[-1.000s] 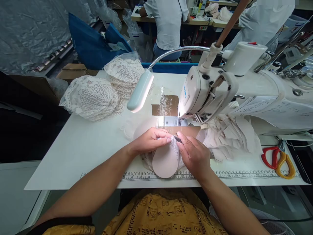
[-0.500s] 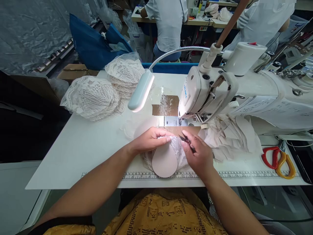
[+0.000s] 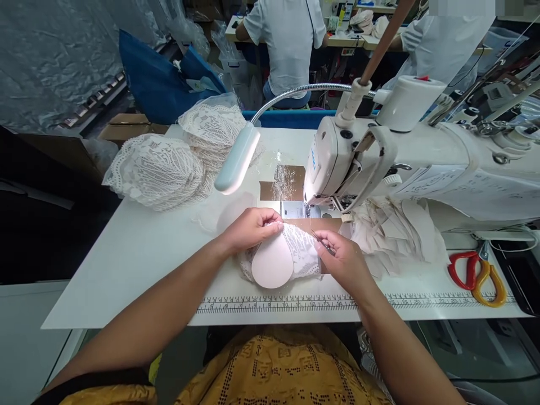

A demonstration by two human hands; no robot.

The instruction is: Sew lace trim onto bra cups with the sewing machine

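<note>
My left hand pinches the upper edge of a white lace piece between thumb and fingers. A smooth, pale rounded pad lies against the lace and hangs below that hand. My right hand is closed around small dark thread snips, partly hidden by the fingers, and sits at the lace's right edge. Whether its fingertips also grip the lace I cannot tell. Just beyond the hands is the needle area of a white sewing machine, over a metal plate.
Lace pieces are heaped at the left, and pale fabric pieces lie under the machine arm. A lamp leans over the table. Scissors with red and orange handles rest at right. A ruler strip runs along the front edge.
Both hands have drawn apart slightly, the left one moving left and up. The lace is now spread wider between them, and the pad has shifted left and up.
</note>
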